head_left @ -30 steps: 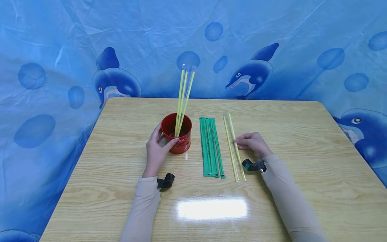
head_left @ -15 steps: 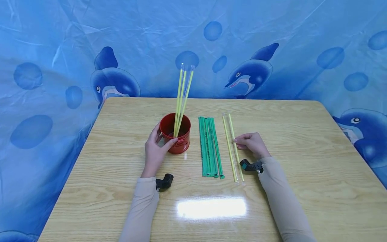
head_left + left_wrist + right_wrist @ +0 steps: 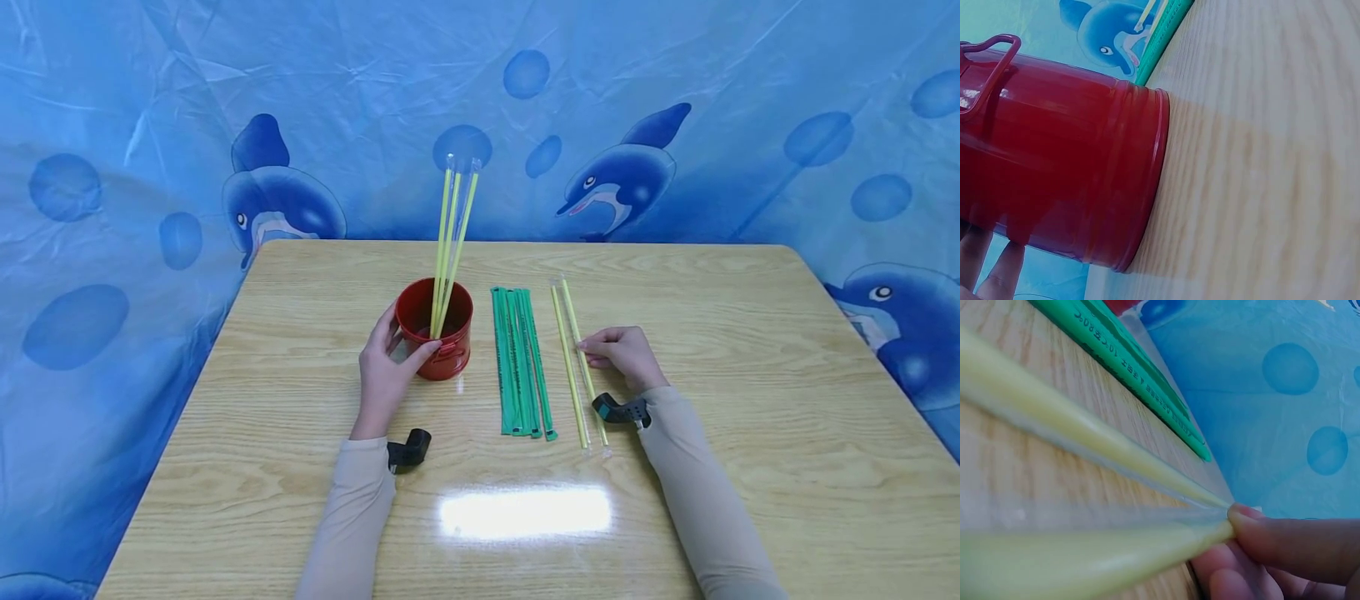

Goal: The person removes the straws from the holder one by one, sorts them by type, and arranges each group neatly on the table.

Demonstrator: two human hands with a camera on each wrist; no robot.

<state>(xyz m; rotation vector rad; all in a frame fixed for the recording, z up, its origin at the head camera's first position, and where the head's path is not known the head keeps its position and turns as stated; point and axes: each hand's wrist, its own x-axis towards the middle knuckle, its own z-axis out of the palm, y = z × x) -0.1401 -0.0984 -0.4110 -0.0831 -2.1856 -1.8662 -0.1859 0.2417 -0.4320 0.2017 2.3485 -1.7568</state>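
My left hand (image 3: 384,373) grips the side of a small red metal bucket (image 3: 452,363), thumb at the rim and fingers round the outside. Three yellow drinking straws (image 3: 461,233) in clear wrappers stand in it, leaning slightly right. On the right, my right hand (image 3: 628,355) pinches a wrapped yellow straw (image 3: 1085,564) between thumb and fingertips. A second wrapped yellow straw (image 3: 572,375) lies just left of it on the table. In the left wrist view the bucket (image 3: 1066,150) shows its wire-like handle and base, the base on the tabletop.
Several green-wrapped straws (image 3: 514,367) lie side by side between the bucket and the yellow straws. The wooden table (image 3: 750,350) has a light glare near its front. A blue dolphin-print sheet (image 3: 390,100) hangs behind it.
The straw in my right hand has shifted slightly left at its upper end, with the hand moving a little left too. My left hand keeps its hold on the bucket.
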